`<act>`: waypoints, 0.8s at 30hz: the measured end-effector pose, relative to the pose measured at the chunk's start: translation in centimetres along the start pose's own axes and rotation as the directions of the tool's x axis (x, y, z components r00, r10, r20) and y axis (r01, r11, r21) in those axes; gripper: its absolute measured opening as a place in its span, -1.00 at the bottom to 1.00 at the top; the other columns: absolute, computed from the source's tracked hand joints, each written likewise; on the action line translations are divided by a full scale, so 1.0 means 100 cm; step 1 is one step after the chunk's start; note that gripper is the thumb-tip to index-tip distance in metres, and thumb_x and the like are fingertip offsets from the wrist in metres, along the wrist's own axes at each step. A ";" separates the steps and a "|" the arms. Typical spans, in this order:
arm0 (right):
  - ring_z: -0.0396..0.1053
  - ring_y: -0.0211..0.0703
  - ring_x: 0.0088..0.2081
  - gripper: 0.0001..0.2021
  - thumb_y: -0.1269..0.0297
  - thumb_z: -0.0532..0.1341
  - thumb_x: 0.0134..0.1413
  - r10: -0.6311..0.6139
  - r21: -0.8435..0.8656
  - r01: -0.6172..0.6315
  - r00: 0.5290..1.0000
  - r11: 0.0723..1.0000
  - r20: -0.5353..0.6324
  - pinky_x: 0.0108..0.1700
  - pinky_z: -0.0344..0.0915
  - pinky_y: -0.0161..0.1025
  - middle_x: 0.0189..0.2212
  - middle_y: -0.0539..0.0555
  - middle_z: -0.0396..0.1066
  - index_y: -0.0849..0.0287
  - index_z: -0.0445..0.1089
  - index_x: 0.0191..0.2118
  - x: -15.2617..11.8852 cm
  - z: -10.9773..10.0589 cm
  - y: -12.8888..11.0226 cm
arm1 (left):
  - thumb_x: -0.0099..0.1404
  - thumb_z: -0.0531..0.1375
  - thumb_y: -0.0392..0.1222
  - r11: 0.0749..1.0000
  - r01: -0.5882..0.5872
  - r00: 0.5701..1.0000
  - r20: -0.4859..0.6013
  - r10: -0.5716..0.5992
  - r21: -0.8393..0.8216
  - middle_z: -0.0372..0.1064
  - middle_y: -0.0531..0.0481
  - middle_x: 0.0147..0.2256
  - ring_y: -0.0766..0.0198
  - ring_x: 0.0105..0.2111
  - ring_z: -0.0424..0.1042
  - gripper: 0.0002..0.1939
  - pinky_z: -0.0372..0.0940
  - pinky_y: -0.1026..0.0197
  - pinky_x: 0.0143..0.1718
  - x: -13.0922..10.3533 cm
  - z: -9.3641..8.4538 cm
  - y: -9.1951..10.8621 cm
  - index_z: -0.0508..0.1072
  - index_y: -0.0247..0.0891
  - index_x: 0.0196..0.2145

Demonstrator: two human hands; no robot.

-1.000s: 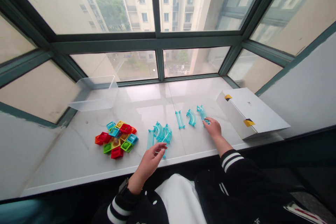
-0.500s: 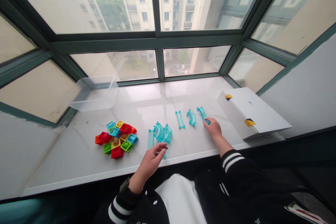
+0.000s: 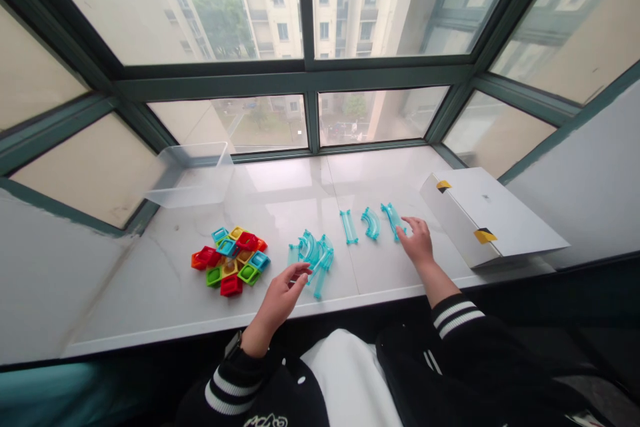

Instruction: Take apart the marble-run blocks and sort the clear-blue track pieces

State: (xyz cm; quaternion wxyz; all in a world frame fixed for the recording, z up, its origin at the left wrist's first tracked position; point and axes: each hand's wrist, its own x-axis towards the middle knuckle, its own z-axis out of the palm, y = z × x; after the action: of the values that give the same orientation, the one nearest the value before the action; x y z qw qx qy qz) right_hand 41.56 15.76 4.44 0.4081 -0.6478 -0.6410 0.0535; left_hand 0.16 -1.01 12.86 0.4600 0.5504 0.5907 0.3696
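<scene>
My left hand [image 3: 284, 292] hovers at the near left side of a small pile of clear turquoise plastic track pieces [image 3: 313, 250]. Its fingers are loosely curled and apart, with no piece visibly gripped, and they hide part of the pile. To the right, three track pieces lie in a spaced row: a straight piece [image 3: 349, 227], a curved piece [image 3: 371, 223] and another long piece [image 3: 393, 219]. Beside the last one is my right hand [image 3: 417, 240], thumb and fingers spread, the thumb close to the piece's near end; whether it touches cannot be made out.
A heap of red, yellow, green and blue blocks [image 3: 235, 260] sits left of the track pile. Behind it stands a clear plastic bin [image 3: 193, 180]. A white box [image 3: 493, 213] with yellow-black tabs occupies the right side. Windows [image 3: 310, 80] border the white sill [image 3: 165, 307].
My right hand has let go of the rightmost track piece and opened beside it. My left hand has drawn slightly left, uncovering more of the pile. The view has shifted a little.
</scene>
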 end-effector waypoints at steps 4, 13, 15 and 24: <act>0.48 0.02 -0.11 -0.70 0.14 0.22 0.28 -0.141 0.133 0.153 0.985 0.979 -0.097 -0.03 0.50 0.00 -0.09 0.19 0.50 0.12 0.52 0.03 -0.001 -0.024 -0.044 | 0.40 0.20 0.15 1.000 0.008 0.999 -0.051 -0.009 -0.006 0.61 -0.19 -0.03 0.04 -0.09 0.60 -0.53 0.49 0.01 -0.04 -0.001 -0.013 -0.005 0.53 -0.20 0.08; 0.50 -0.15 -0.29 -0.73 0.23 0.18 0.37 -0.346 0.490 0.147 0.873 0.859 0.345 -0.17 0.47 -0.19 -0.25 0.06 0.56 0.06 0.52 0.09 -0.065 -0.010 -0.135 | 0.39 0.18 0.09 0.997 0.043 0.994 -0.102 -0.037 0.060 0.60 -0.14 -0.02 0.07 -0.07 0.57 -0.60 0.48 0.04 -0.03 -0.005 -0.015 -0.022 0.56 -0.19 0.03; 0.51 -0.16 -0.25 -0.71 0.23 0.19 0.37 -0.431 0.523 0.110 0.719 0.845 0.546 -0.14 0.47 -0.20 -0.22 0.05 0.58 0.01 0.52 0.11 -0.082 0.005 -0.150 | 0.39 0.18 0.07 0.997 0.037 0.996 -0.088 -0.030 0.071 0.59 -0.15 -0.01 0.07 -0.08 0.57 -0.61 0.48 0.03 -0.04 -0.006 -0.007 -0.024 0.56 -0.18 0.03; 0.56 -0.02 -0.11 -0.52 0.24 0.25 0.30 -0.391 0.319 0.236 0.395 0.918 0.831 -0.03 0.43 -0.14 -0.09 0.08 0.61 -0.06 0.39 0.30 -0.110 0.041 -0.181 | 0.39 0.20 0.03 0.992 -0.019 0.998 -0.053 0.026 0.124 0.24 -0.25 0.28 0.16 -0.12 0.56 -0.58 0.54 0.09 -0.20 -0.013 0.017 -0.037 0.51 -0.15 0.13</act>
State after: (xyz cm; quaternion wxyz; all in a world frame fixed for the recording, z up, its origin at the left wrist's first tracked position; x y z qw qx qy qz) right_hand 22.97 5.25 7.60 0.0669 -0.3599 -0.8622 0.3502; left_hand 0.59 -2.83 9.02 0.4048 0.5742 0.6184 0.3522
